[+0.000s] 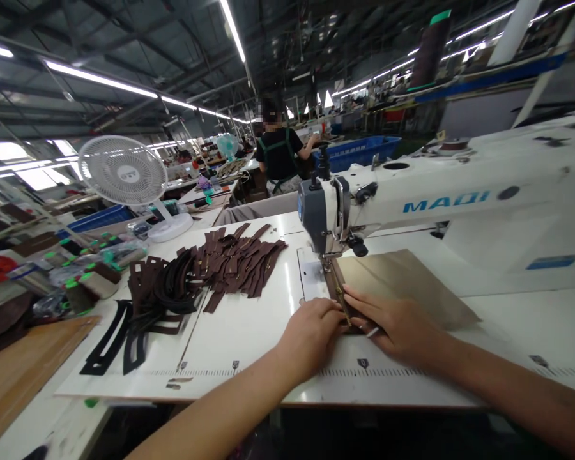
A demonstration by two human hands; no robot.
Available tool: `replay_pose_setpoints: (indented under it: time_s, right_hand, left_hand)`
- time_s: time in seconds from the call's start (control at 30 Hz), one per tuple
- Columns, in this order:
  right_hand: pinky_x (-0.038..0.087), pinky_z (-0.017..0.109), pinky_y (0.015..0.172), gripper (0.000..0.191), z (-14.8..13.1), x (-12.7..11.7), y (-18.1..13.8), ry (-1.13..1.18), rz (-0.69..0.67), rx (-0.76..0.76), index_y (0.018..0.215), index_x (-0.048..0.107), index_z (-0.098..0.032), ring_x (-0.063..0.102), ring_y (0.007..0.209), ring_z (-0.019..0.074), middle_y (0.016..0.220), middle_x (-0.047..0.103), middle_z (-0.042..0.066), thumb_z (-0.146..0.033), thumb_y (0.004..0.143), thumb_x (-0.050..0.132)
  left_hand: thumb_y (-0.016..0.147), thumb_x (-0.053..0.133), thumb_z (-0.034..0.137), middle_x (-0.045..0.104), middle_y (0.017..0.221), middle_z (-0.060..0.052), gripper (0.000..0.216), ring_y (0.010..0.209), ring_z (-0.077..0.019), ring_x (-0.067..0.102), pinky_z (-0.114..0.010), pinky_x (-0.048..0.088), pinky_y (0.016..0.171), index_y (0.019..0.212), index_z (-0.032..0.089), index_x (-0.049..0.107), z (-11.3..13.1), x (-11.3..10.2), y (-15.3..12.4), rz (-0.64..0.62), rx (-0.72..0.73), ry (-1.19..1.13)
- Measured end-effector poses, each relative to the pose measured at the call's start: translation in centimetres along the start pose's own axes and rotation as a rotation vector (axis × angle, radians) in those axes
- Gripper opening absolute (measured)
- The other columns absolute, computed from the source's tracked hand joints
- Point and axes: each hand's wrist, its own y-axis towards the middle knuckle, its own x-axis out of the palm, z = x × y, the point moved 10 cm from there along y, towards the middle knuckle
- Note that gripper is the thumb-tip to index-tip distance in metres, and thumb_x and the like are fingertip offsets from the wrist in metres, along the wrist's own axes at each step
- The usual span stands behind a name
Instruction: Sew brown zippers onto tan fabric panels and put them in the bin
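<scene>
A brown zipper strip (338, 291) with gold teeth runs from under the presser foot of a white sewing machine (326, 246) toward me. Beside it, a beige fabric panel (407, 281) lies flat on the machine bed, partly beneath my right hand. My left hand (312, 329) has its fingers bent and closed on the strip's near end. From the other side, my right hand (402, 322) grips the strip's right edge, index finger stretched along it and thumb nearer me. Something white shows at that thumb. The fingers hide part of the strip's near end.
Left of the machine lie a heap of brown zipper strips (239, 259) and black curved pieces (175, 287). A white fan (124, 172) and thread spools (98, 284) stand farther left. Behind the table, a person (280, 150) sits near a blue crate (364, 151).
</scene>
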Motion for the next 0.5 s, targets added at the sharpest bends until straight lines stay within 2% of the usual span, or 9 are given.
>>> replay_pose_setpoints:
  time_s: [0.07, 0.13, 0.37, 0.5]
  right_hand:
    - [0.058, 0.040, 0.079, 0.038, -0.2, 0.0, 0.0, -0.012, 0.001, -0.007, 0.125, 0.059, -0.012, 0.065, 0.099, 0.0256, 0.130, 0.054, 0.015, -0.022, 0.093, 0.041]
    - [0.058, 0.038, 0.079, 0.038, -0.3, -0.1, 0.0, -0.021, 0.005, -0.017, 0.124, 0.059, -0.010, 0.065, 0.100, 0.0251, 0.130, 0.054, 0.016, -0.021, 0.093, 0.039]
    - [0.058, 0.036, 0.079, 0.039, -0.3, -0.4, 0.4, -0.038, -0.001, -0.022, 0.121, 0.060, -0.007, 0.066, 0.096, 0.0243, 0.129, 0.054, 0.017, -0.019, 0.092, 0.037]
    - [0.058, 0.037, 0.078, 0.040, 0.2, -0.3, 1.2, -0.022, -0.003, -0.017, 0.120, 0.061, -0.008, 0.067, 0.093, 0.0248, 0.129, 0.055, 0.016, -0.019, 0.091, 0.035]
  left_hand:
    - [0.086, 0.064, 0.027, 0.063, 0.116, -0.014, 0.030, 0.111, -0.0266, 0.059, -0.042, 0.050, 0.095, 0.113, 0.013, 0.058, -1.0, -0.2, 0.1, 0.019, -0.092, 0.043]
    - [0.081, 0.070, 0.028, 0.059, 0.123, -0.017, 0.042, 0.117, -0.0304, 0.055, -0.047, 0.045, 0.101, 0.117, 0.010, 0.056, -1.2, 0.0, 0.2, 0.002, -0.118, 0.092]
    - [0.086, 0.065, 0.029, 0.064, 0.117, -0.014, 0.029, 0.113, -0.0263, 0.058, -0.049, 0.031, 0.111, 0.109, 0.012, 0.059, -0.6, 0.4, 0.9, -0.092, -0.071, 0.156]
    - [0.085, 0.066, 0.029, 0.064, 0.114, -0.012, 0.027, 0.113, -0.0251, 0.058, -0.049, 0.027, 0.114, 0.107, 0.013, 0.059, -1.3, 0.4, 1.6, -0.112, -0.085, 0.135]
